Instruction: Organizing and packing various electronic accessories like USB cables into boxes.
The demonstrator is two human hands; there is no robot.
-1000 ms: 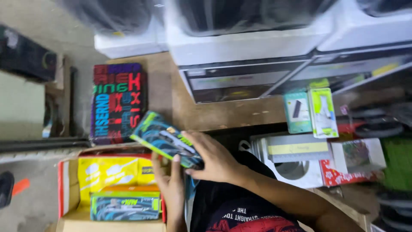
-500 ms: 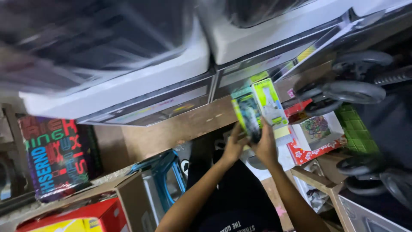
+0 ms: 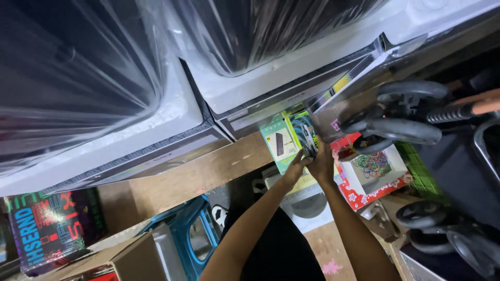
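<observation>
Green-edged packet (image 3: 304,132): gripped by left hand (image 3: 295,169) and right hand (image 3: 321,164), just beside teal packet (image 3: 278,143).

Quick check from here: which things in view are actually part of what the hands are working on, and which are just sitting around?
In hand:
left hand and right hand, both on the green-and-black packet
teal packet, right beside it on the wooden shelf

Lying about:
box of rubber bands
blue stool
black wheels
lettered box

Both arms stretched forward, left hand (image 3: 295,169) and right hand (image 3: 322,165) close together, fingers curled in grip.
</observation>
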